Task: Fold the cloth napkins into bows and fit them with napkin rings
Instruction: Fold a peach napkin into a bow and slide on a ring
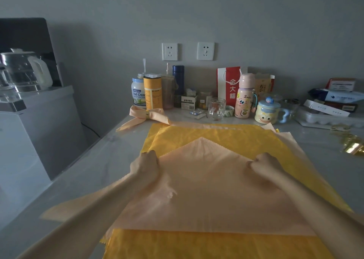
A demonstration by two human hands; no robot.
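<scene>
The left hand and the right hand are curled tightly onto the left and right edges of a peach napkin, which is folded to a point at its far side. It is spread over yellow napkins on the marble table. A finished peach bow, fitted with a gold napkin ring, is laid at the far left, and loose gold rings are seen at the right.
</scene>
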